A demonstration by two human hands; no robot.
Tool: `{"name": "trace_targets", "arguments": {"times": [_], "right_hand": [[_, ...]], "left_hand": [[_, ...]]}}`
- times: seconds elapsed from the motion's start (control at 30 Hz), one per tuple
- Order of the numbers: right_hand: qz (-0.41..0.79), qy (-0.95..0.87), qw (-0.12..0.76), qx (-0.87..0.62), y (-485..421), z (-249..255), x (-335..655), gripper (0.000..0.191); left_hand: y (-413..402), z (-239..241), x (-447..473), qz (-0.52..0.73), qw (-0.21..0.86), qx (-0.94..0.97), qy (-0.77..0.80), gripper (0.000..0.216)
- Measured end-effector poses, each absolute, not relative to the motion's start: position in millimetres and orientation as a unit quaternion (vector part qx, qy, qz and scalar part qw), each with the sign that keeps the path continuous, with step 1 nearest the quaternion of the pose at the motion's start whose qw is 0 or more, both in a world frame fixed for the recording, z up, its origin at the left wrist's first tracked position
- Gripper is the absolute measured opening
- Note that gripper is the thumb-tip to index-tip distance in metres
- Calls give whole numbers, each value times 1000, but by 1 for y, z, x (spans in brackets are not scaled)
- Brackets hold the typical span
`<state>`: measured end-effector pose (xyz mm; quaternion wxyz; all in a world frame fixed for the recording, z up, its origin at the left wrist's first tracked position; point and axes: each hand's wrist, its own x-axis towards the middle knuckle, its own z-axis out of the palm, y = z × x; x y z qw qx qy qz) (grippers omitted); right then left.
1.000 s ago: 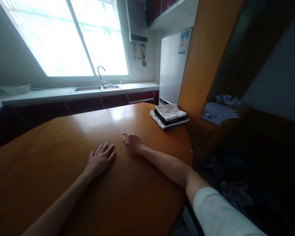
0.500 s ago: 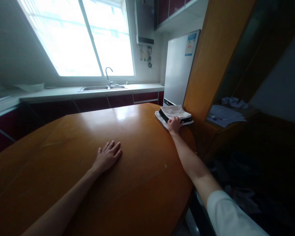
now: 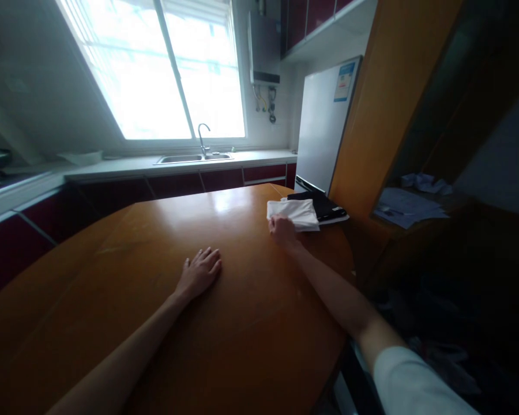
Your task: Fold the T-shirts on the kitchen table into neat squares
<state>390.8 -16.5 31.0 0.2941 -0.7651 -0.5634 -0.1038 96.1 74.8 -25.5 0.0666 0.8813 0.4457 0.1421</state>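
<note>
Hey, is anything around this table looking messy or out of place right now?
Two things. The white cloth in the right hand sits askew, sticking out past the black cloth rather than squarely stacked. The papers farther right look strewn, some crumpled. No spill shows.

Large bright window with pale frame (image 3: pixel 134 86), overexposed, main light. Long white countertop (image 3: pixel 125 166) beneath; inset steel double-basin sink (image 3: pixel 180 158), curved chrome faucet (image 3: pixel 202 138), dark-red lower cabinets (image 3: pixel 177 185). Grey box-shaped wall heater (image 3: pixel 264 46) right of window. Silver-grey refrigerator (image 3: pixel 322 121) beside tall orange-brown wooden panel (image 3: pixel 384 109). Glossy orange-brown wooden desk (image 3: pixel 134 259), window glare on far part. Far right deep in shadow.
</note>
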Motion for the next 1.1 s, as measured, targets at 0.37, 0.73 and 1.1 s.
{"name": "trace_targets", "arguments": {"times": [0.37,0.73,1.1], "right_hand": [[-37,-649,283,-706,-28,11,341,33],[-63,-675,219,-702,-26,-6,320,26],[-89,-632,259,-725,-28,3,336,18]], "left_hand": [[64,-24,96,367,132,838,383,33],[56,-27,101,407,130,842,330,19],[53,-28,100,386,153,848,328,24]]}}
